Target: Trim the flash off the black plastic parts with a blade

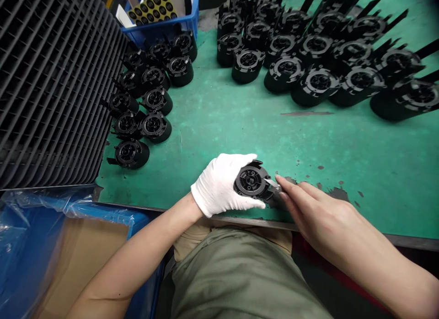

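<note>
The person's olive-green shirt point(240, 278) is filling the near edge of the view, with both forearms reaching out over the edge of a green-topped workbench point(233, 127). The left hand point(219, 184), in a white glove, is curling firmly around one black round plastic part point(250, 181), holding it just off the bench near the edge. The bare right hand point(315, 209) is lying just beside it, its fingers point(291, 188) drawn together on a small silver blade point(273, 183), which is touching the part's rim, its handle partly hidden.

Eleven matching black parts point(154, 99) are standing in a cluster at far left, and about seventeen more point(315, 49) are crowding the far right, overlapping too much for an exact count. One black slatted rack point(51, 90) is lying at left, one blue crate point(164, 30) is sitting beyond it, and one plastic-lined cardboard box point(78, 259) is standing at near left.
</note>
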`<state>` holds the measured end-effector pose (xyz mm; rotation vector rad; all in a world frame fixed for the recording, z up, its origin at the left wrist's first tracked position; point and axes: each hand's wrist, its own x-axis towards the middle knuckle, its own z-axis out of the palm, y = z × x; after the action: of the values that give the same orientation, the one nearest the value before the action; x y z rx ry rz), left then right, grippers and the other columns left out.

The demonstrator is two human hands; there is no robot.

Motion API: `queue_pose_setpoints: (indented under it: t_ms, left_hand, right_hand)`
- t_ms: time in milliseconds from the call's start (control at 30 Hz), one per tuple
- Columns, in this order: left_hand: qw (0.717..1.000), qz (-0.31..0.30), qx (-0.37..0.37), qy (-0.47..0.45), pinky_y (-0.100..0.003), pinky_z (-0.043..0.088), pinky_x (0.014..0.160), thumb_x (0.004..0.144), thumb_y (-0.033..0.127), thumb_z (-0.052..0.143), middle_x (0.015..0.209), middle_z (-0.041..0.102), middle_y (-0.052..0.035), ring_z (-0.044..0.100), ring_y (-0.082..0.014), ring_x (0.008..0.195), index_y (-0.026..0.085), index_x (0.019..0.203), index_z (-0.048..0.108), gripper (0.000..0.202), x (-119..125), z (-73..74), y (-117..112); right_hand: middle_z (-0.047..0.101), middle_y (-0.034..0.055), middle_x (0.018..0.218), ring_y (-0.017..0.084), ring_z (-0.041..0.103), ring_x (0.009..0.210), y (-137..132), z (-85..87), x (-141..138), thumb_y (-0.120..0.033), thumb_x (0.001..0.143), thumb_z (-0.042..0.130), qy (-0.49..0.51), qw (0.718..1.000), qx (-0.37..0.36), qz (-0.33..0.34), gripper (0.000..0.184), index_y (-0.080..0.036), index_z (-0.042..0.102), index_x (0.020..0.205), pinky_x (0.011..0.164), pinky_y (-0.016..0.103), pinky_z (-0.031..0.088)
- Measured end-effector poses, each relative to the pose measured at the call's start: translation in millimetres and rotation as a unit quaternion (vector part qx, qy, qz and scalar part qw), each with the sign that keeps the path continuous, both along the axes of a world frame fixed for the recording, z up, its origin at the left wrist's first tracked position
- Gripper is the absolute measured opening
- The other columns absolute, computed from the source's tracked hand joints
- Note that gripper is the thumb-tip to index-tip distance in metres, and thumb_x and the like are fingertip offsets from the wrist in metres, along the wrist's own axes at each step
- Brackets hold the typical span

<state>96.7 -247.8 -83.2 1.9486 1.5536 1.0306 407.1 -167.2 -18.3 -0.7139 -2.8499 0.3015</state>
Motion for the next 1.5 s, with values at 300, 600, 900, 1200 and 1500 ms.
queue_pose_setpoints:
  t_ms: [300,600,900,1200,1500]
  left_hand:
    - [0.999,0.003,0.037,0.023,-0.067,0.074,0.135,0.09,0.107,0.097,0.164,0.089,-0.0283,0.09,-0.0504,0.152,0.017,0.178,0.072,0.128,2,-1.6,-5]
    - [0.999,0.013,0.005,0.044,-0.071,0.072,0.135,0.079,0.11,0.102,0.163,0.09,-0.0269,0.09,-0.0527,0.152,0.02,0.173,0.076,0.133,0,-2.7,-3]
    - [0.999,0.01,0.013,0.039,-0.07,0.071,0.136,0.083,0.111,0.097,0.165,0.088,-0.0281,0.089,-0.052,0.154,0.019,0.179,0.071,0.136,0,-4.3,-4]
    - [0.996,-0.069,0.025,0.047,-0.066,0.069,0.135,0.098,0.095,0.099,0.17,0.085,-0.0246,0.086,-0.0482,0.155,0.025,0.196,0.054,0.129,-11,10.7,1]
    - [0.986,-0.13,0.103,0.025,-0.06,0.074,0.124,0.107,0.048,0.1,0.156,0.09,-0.0206,0.093,-0.042,0.139,0.023,0.184,0.054,0.093,-19,13.4,16]
  right_hand:
    - [0.08,0.0122,0.102,0.024,0.072,0.06,-12,6.6,-7,-0.016,0.125,0.048,-0.114,0.992,0.049,-0.003,0.054,-0.007,0.072,0.172,0.053,0.04,0.047]
    - [0.086,0.0126,0.106,0.029,0.079,0.068,18,31.5,-7,0.003,0.093,0.057,-0.133,0.988,0.024,0.077,0.073,-0.015,0.08,0.16,0.055,0.041,0.046]
    - [0.085,0.0119,0.105,0.025,0.075,0.067,30,31.5,-4,0.005,0.096,0.055,-0.125,0.983,0.039,0.131,0.068,-0.014,0.082,0.156,0.056,0.04,0.044]
    - [0.083,0.0094,0.104,0.024,0.078,0.069,12,28.7,-5,0.008,0.09,0.055,-0.123,0.986,0.045,0.103,0.067,-0.014,0.079,0.149,0.054,0.037,0.049]
    - [0.083,0.0084,0.104,0.024,0.076,0.068,20,27.1,-5,0.004,0.097,0.058,-0.103,0.986,0.058,0.116,0.064,-0.014,0.078,0.155,0.054,0.038,0.043]
